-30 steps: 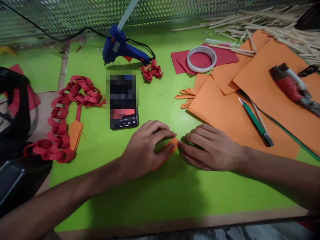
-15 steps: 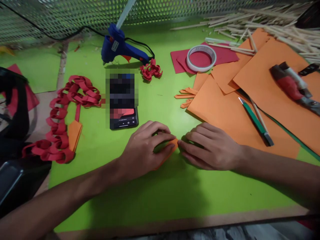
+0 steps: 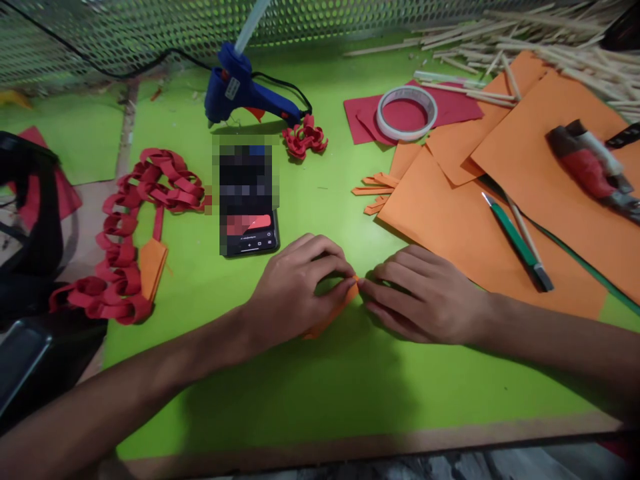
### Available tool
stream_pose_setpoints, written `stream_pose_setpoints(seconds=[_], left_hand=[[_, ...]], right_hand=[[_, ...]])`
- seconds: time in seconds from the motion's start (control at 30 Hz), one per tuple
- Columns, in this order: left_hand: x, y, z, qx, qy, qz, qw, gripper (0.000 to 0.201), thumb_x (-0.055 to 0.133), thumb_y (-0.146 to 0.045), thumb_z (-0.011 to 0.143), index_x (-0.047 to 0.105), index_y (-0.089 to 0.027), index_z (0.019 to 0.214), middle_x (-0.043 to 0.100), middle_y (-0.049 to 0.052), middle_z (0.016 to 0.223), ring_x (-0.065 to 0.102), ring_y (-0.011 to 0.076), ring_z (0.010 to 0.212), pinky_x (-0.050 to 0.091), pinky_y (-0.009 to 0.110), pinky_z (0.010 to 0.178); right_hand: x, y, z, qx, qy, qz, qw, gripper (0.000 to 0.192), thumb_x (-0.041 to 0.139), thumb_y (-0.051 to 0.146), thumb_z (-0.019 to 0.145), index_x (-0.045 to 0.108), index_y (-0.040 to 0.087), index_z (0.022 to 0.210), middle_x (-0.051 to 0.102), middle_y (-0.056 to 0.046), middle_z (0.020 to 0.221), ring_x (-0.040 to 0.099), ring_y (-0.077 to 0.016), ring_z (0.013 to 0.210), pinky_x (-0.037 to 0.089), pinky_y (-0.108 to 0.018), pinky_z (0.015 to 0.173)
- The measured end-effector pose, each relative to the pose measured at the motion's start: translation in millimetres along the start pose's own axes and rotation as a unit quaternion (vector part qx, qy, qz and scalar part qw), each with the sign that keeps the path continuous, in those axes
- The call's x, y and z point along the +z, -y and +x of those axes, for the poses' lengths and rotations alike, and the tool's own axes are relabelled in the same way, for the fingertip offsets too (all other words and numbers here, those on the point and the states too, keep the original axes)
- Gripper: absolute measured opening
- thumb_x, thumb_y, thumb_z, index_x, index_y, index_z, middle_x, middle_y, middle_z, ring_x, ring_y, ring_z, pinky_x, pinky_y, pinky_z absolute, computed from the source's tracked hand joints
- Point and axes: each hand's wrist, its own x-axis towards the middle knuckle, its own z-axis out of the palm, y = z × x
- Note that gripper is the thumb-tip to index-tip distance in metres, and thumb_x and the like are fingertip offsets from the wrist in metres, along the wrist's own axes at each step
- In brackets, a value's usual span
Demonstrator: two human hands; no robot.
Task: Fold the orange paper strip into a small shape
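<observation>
Between the two hands is a small piece of folded orange paper, mostly covered by fingers. My left hand pinches it between thumb and forefinger, near its upper right end. My right hand is closed too, with its fingertips pinched on the tip of the same paper. Just beyond the left hand lies a phone, its screen partly blurred out. Past the right hand, several narrow folded orange paper strips stick out beside large orange sheets.
A red paper chain with an orange folded piece lies left. Behind stand a blue glue gun and a red paper flower. At right are a tape roll, a green cutter, pliers and wooden sticks.
My left thumb and forefinger have closed together on the paper's tip, and more of its lower part shows. The right hand stays almost where it was. The view has shifted slightly.
</observation>
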Motion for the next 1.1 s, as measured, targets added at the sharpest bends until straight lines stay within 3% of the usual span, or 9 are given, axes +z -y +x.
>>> stream_pose_setpoints(seconds=[0.27,0.6,1.1], left_hand=[[2.0,2.6,-1.9,0.091,-0.001,0.071,0.993,0.008,0.063,-0.022,0.096,0.07,-0.018,0.096,0.07,0.003,0.095,0.06,0.0161,0.082,0.05,0.032,0.076],[-4.3,7.3,-4.5,0.202,0.023,0.182,0.962,0.012,0.062,-0.021,0.096,0.066,-0.014,0.105,0.07,0.005,0.095,0.06,0.0187,0.082,0.048,0.035,0.069],[-5.3,9.0,-5.5,0.212,-0.003,0.179,0.961,0.012,0.064,-0.024,0.096,0.067,-0.02,0.107,0.07,0.002,0.095,0.063,0.016,0.081,0.052,0.03,0.068]], right_hand=[[1.6,0.9,0.0,-0.011,-0.007,-0.03,0.999,0.021,0.062,0.029,0.095,0.069,0.011,0.103,0.059,-0.002,0.074,0.049,-0.0165,0.071,0.039,-0.034,0.067],[4.7,-0.8,-4.6,-0.015,-0.01,-0.041,0.999,0.025,0.059,0.03,0.097,0.067,0.011,0.11,0.058,0.0,0.069,0.05,-0.0154,0.068,0.04,-0.033,0.068],[3.5,-1.3,-3.8,-0.019,-0.014,-0.045,0.999,0.024,0.058,0.029,0.097,0.069,0.01,0.108,0.057,0.001,0.067,0.049,-0.0141,0.065,0.04,-0.032,0.066]])
